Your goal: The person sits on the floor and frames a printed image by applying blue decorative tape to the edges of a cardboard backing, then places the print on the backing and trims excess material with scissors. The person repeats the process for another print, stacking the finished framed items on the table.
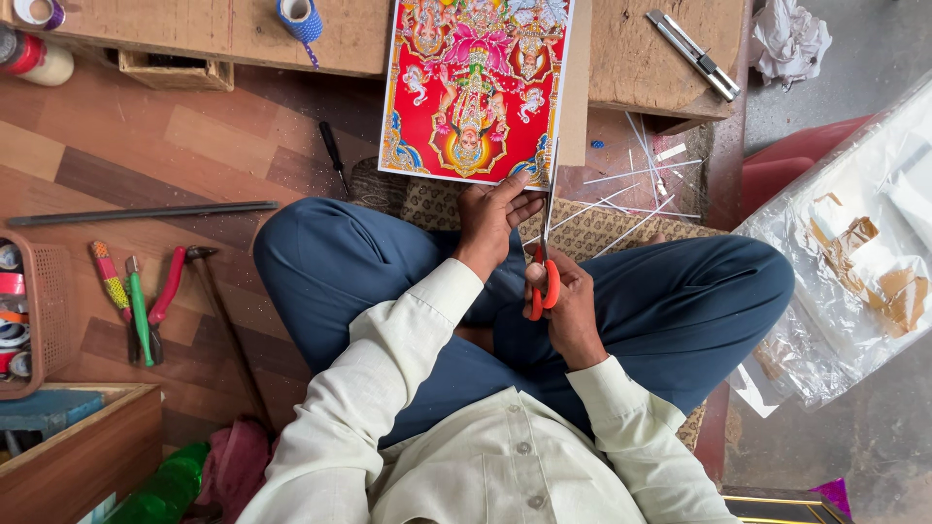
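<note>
I sit cross-legged on the floor in blue trousers. My left hand grips the near edge of a bright red printed picture that rests against a low wooden board. My right hand holds orange-handled scissors, fingers through the loops. The blades point away from me and run along the picture's right edge. Thin white paper strips lie scattered just right of the blades.
Pliers, a green screwdriver and a hammer lie on the floor at left beside a basket of tape rolls. A long metal rod lies farther out. A utility knife rests on the board. A plastic sheet with cardboard scraps is at right.
</note>
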`<state>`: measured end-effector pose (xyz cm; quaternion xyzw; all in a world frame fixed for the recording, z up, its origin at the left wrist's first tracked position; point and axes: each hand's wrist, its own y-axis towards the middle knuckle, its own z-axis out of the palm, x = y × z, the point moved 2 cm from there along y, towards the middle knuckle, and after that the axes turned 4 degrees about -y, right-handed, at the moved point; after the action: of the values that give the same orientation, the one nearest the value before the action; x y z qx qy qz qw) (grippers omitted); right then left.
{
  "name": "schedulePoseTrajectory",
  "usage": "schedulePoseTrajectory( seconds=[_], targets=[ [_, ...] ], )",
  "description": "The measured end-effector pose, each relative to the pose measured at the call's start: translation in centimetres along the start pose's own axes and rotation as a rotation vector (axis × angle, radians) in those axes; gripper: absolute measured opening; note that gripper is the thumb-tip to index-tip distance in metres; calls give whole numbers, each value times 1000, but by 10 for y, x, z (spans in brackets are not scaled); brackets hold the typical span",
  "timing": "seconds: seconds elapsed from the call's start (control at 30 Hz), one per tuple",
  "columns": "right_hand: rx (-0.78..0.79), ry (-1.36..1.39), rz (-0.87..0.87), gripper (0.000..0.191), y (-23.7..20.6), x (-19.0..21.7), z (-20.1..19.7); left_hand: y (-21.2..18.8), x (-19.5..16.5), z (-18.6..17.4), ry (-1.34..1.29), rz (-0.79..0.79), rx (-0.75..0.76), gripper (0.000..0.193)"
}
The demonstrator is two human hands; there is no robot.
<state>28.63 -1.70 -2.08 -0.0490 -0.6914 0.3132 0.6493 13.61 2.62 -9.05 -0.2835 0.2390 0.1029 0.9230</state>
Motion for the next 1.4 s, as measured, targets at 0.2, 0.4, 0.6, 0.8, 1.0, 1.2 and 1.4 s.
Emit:
schedulePoseTrajectory(
  seconds=[0.2,0.4,0.6,0.8,1.0,1.2,1.4],
  targets=[
    [-25,-12,16,60,0,-3,0,1,0,-1,11,4,5,30],
    [-13,-6,2,60,0,-4,0,-1,0,0,6,10,15,30],
    [-9,3,-4,55,-1,-5,0,2,1,-1,13,-4,14,30],
    [-19,64,-22,48,8,5,-6,-6,7,2,77,-55,64,30],
    [-61,65,-40,50,13,8,-7,-13,9,5,60,-72,108,30],
    [-88,70,-53,48,15,2,-8,-12,10,5,43,-103,101,31],
    [-83,80,-67,45,16,-2,-9,-10,12,4,53,-97,109,31]
  ],
)
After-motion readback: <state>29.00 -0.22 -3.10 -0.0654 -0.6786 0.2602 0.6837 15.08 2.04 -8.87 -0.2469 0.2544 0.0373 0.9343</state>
